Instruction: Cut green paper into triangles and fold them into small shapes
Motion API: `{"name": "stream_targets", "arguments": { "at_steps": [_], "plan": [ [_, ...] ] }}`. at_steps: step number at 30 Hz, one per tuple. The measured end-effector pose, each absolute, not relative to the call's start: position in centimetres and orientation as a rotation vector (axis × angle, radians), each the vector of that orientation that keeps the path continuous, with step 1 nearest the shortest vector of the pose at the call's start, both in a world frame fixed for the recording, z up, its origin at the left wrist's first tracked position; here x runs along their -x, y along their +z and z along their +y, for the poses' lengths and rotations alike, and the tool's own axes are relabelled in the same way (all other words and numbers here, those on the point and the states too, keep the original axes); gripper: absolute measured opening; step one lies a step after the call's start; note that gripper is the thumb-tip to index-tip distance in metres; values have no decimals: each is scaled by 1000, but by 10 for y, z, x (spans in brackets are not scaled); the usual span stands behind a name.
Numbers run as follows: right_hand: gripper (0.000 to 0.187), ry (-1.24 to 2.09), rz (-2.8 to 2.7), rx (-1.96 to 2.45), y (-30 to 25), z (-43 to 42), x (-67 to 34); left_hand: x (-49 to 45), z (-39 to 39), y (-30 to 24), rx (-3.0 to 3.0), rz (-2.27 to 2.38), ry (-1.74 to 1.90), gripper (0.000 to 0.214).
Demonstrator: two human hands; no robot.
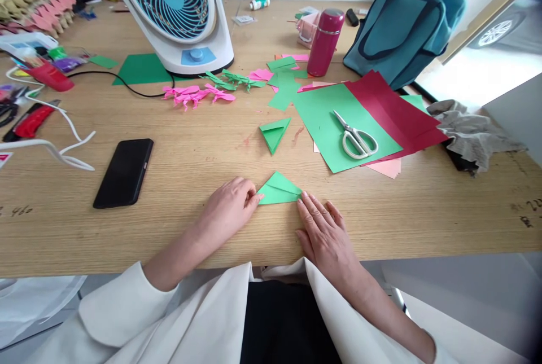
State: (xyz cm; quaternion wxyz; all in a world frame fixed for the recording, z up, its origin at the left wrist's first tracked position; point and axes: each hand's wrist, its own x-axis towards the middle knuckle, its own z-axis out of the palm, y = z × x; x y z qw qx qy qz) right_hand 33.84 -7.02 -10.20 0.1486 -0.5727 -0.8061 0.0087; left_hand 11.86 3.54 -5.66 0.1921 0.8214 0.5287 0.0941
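A small green paper triangle point(279, 189), folded, lies flat on the wooden table point(190, 228) near its front edge. My left hand point(231, 209) pinches the triangle's left corner, fingers curled together. My right hand point(324, 228) lies flat with its fingers stretched out, the fingertips touching the triangle's right corner. A second folded green triangle point(274, 132) rests a little farther back, untouched.
A black phone point(124, 172) lies to the left. White scissors point(355, 138) sit on green and red paper sheets point(381, 110) at right. Behind stand a fan point(173, 8), a magenta bottle point(324, 42), a teal bag point(402, 31), and pink and green folded pieces point(199, 94).
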Motion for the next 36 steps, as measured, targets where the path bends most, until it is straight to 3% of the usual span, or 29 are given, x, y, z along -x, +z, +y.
{"name": "stream_targets", "arguments": {
  "at_steps": [8, 12, 17, 21, 26, 29, 36],
  "plan": [
    [55, -55, -2267, 1607, -80, -50, -341, -124, 52, -41, -1551, 1230, 327, 20],
    [45, -47, -2260, 1505, -64, -23, -340, -128, 51, -20, -1259, 1114, 446, 38],
    [19, 405, -2046, 1408, -46, 1, -337, -120, 59, -11, -1206, 944, 693, 38],
    [24, 1017, -1785, 1387, -36, 18, -333, -117, 71, -23, -1421, 970, 765, 35],
    [25, 1433, -1636, 1272, -39, 45, -326, -122, 78, -45, -1475, 978, 708, 31],
    [27, 1584, -1556, 1230, -48, 59, -319, -121, 83, -54, -1479, 1012, 750, 30],
    [27, 1603, -1561, 1314, -73, 65, -307, -109, 96, -66, -1557, 1151, 897, 30]
  ]
}}
